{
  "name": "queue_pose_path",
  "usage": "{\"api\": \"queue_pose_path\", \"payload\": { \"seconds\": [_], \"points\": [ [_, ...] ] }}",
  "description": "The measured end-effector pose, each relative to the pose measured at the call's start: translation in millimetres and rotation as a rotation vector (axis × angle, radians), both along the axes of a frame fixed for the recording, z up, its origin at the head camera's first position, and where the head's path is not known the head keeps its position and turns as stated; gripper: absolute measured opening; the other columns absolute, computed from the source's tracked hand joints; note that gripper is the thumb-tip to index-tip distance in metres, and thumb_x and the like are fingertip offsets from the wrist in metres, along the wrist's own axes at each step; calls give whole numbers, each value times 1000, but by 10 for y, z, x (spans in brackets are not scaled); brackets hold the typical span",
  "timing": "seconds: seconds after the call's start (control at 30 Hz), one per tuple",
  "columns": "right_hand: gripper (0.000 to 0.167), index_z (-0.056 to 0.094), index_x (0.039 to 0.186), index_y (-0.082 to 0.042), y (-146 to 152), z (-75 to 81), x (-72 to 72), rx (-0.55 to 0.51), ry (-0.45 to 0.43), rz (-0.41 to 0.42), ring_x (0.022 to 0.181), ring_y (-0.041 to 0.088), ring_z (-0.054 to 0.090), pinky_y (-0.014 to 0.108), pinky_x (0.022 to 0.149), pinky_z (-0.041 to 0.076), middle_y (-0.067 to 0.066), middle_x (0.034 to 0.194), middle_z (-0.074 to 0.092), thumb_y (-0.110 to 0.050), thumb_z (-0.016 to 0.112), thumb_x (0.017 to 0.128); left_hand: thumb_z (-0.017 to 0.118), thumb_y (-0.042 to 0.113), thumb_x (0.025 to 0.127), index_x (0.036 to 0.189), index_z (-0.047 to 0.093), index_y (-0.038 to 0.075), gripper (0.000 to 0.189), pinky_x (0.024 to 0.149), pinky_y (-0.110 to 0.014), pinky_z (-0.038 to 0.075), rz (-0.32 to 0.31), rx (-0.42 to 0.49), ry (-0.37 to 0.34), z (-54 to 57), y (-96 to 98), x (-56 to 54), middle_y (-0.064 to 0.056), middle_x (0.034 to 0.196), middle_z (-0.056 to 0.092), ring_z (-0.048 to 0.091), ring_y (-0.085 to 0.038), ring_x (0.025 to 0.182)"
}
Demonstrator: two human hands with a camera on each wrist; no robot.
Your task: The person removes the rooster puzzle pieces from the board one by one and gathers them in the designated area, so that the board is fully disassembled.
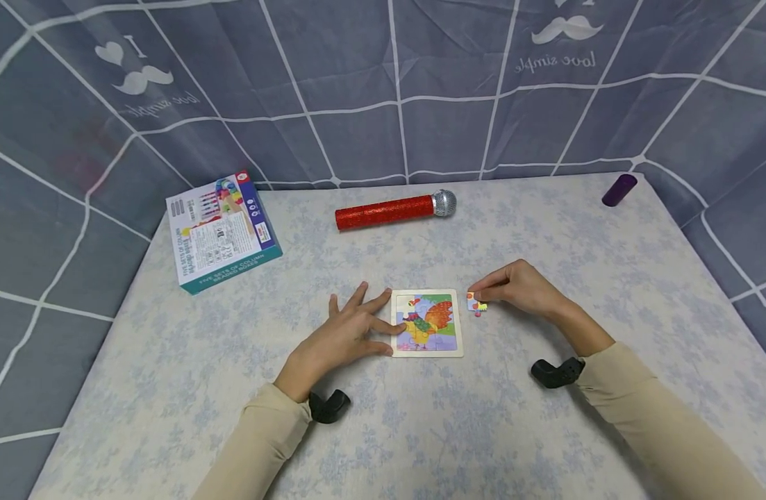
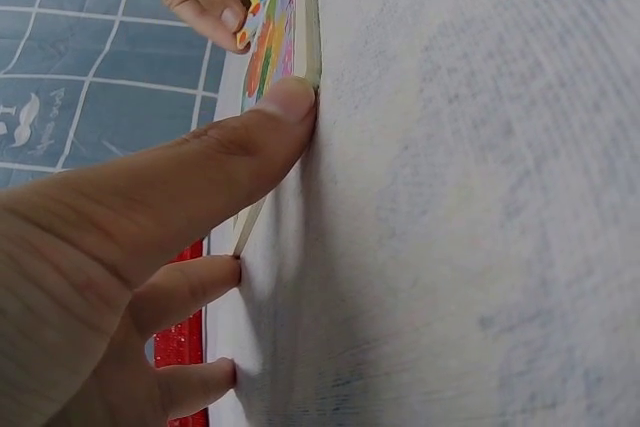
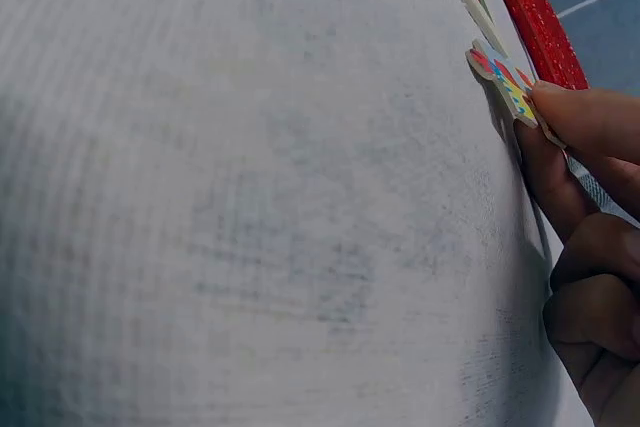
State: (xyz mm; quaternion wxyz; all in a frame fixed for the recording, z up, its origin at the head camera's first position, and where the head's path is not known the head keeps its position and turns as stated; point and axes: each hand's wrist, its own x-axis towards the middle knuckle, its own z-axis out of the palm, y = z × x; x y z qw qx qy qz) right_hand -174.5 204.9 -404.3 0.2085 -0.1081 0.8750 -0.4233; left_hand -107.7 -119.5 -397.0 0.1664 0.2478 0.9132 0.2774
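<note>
A square jigsaw puzzle (image 1: 427, 353) of a colourful bird lies in a pale frame on the table. My left hand (image 1: 342, 335) spreads its fingers at the puzzle's left side, with one fingertip resting on the picture. In the left wrist view, the thumb (image 2: 225, 152) presses the frame's edge, and another finger touches a corner. Just right of the frame, my right hand (image 1: 525, 290) pinches a small multicoloured puzzle piece (image 1: 476, 306) between thumb and finger. The right wrist view shows this piece (image 3: 508, 82) tilted close over the cloth, its far end hidden by the fingertips.
A red glittery microphone (image 1: 389, 211) lies behind the puzzle. At the back left is a boxed bead set (image 1: 223, 232); a purple cylinder (image 1: 619, 190) lies at the back right. A grey checked curtain (image 1: 357, 83) hangs along the table's far edge.
</note>
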Motion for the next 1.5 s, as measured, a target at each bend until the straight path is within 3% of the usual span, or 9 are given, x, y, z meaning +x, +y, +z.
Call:
{"api": "queue_pose_path", "payload": {
  "seconds": [0.83, 1.3, 1.5],
  "points": [
    [9, 82, 87, -15, -26, 56, -41, 93, 125, 10, 87, 14, 57, 25, 70, 40, 0, 90, 76, -20, 83, 79, 93, 33, 62, 123, 71, 25, 65, 103, -78, -2, 3, -89, -7, 36, 41, -7, -7, 160, 27, 1, -40, 149],
    [10, 80, 81, -15, -56, 50, -29, 156, 194, 0, 79, 16, 53, 31, 69, 39, -3, 82, 75, -22, 85, 76, 92, 34, 62, 123, 70, 26, 66, 103, -78, -1, 14, -102, -13, 36, 37, -3, -6, 160, 27, 1, -40, 149],
    [10, 80, 85, -15, -67, 77, -21, 171, 208, -15, 86, 18, 56, 33, 74, 41, -1, 90, 75, -22, 83, 79, 92, 35, 62, 123, 70, 26, 66, 102, -78, 0, 4, -108, -11, 44, 36, -3, -6, 160, 27, 1, -40, 149]
  ]
}}
